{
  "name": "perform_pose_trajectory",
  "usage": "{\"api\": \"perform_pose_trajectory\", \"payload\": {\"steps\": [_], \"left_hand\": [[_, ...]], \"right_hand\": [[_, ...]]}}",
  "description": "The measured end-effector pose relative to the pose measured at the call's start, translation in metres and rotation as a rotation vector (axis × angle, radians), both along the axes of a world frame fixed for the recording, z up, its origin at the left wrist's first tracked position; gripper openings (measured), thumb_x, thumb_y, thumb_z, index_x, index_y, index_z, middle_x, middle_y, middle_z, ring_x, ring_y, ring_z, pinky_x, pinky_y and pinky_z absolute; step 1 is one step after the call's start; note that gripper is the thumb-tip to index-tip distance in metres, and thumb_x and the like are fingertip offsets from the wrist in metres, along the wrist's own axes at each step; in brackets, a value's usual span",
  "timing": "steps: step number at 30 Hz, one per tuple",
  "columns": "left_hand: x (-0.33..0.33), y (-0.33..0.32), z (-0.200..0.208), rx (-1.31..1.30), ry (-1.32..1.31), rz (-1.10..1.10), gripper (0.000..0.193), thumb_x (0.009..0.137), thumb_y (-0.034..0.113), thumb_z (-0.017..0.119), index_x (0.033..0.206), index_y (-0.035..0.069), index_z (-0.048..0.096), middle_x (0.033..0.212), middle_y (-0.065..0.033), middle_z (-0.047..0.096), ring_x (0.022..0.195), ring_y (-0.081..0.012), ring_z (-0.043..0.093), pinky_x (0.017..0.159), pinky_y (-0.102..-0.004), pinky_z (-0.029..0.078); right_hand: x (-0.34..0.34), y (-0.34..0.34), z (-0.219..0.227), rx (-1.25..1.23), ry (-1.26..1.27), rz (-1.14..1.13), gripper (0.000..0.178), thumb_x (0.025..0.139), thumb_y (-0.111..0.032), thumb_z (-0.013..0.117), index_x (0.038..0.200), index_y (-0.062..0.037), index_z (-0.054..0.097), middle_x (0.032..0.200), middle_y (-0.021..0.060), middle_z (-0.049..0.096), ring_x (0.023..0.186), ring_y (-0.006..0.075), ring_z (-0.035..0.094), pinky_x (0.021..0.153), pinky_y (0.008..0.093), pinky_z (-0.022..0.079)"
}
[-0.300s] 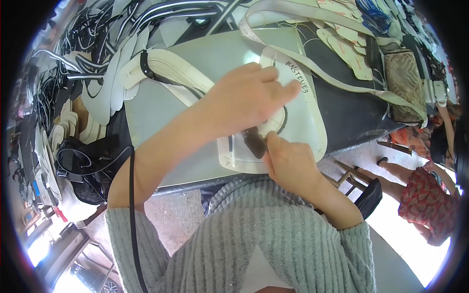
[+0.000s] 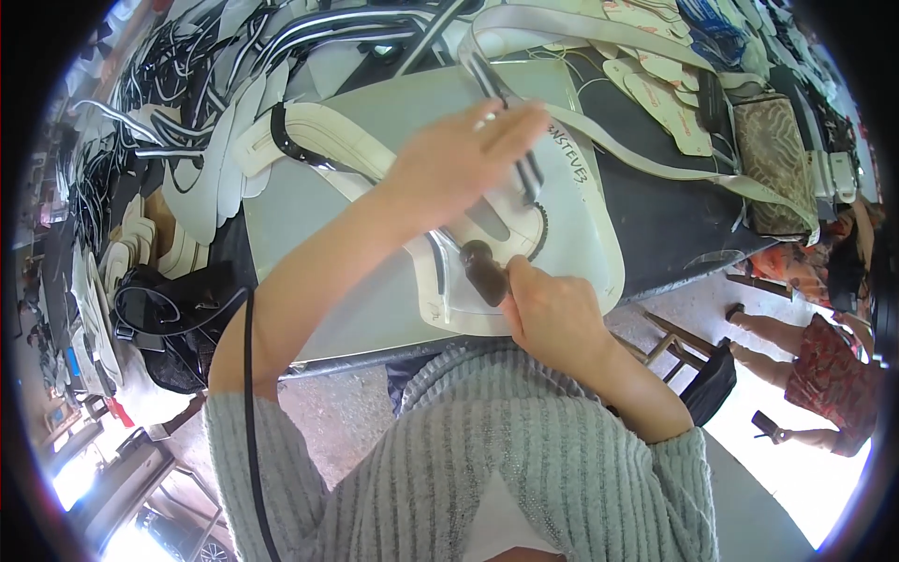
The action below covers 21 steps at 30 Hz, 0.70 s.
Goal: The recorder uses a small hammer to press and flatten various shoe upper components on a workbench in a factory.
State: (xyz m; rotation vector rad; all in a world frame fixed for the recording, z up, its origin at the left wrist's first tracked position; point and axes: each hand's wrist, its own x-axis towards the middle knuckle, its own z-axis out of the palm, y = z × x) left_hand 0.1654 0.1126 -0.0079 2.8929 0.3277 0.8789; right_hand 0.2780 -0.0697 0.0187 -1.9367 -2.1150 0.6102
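My left hand (image 2: 464, 155), blurred by motion, is above the middle of the grey work board (image 2: 337, 272). Its fingers close around a narrow black-and-white strip (image 2: 531, 178), which runs from the far side down past the fingertips. In my right hand (image 2: 557, 314) is a tool with a dark brown, rounded handle (image 2: 484, 272); its working end cannot be made out. Beneath both hands lies a cream-white template (image 2: 599, 267) with rounded corners and handwriting. A curved white piece with a black toothed edge (image 2: 543, 229) rests on it, beside the handle.
A curved cream piece with black trim (image 2: 323, 126) lies left of my hands. Heaps of black-and-white strips (image 2: 309, 28) fill the far left. A long cream strap (image 2: 646, 164) crosses to a patterned pouch (image 2: 773, 159). A black cable (image 2: 251, 412) hangs by my left arm. Another person (image 2: 815, 393) is at right.
My left hand has shifted left and slightly down, and the black-and-white strip now shows under its fingers. My right hand stays nearly in place with the tool. The person at right has moved.
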Motion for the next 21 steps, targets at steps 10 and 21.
{"api": "perform_pose_trajectory", "payload": {"steps": [10, 21], "left_hand": [[-0.081, -0.034, 0.009, -0.285, 0.060, -0.179, 0.038, 0.083, 0.000, 0.066, 0.119, 0.008, 0.056, 0.102, -0.0054, 0.072, 0.089, -0.0267, 0.068, 0.070, -0.0336, 0.053], [-0.067, -0.037, 0.019, -0.139, 0.234, 0.051, 0.064, 0.077, -0.002, 0.068, 0.136, 0.005, 0.045, 0.092, -0.0054, 0.067, 0.096, -0.0252, 0.063, 0.077, -0.0366, 0.049]], "right_hand": [[0.007, 0.010, 0.010, -0.101, 0.037, 0.003, 0.033, 0.098, -0.032, 0.056, 0.085, -0.0024, 0.048, 0.057, 0.0119, 0.059, 0.051, 0.0317, 0.064, 0.046, 0.0416, 0.049], [0.007, 0.014, 0.015, -0.179, 0.039, -0.017, 0.032, 0.098, -0.029, 0.056, 0.085, -0.0011, 0.048, 0.060, 0.0143, 0.059, 0.053, 0.0352, 0.062, 0.047, 0.0443, 0.047]]}}
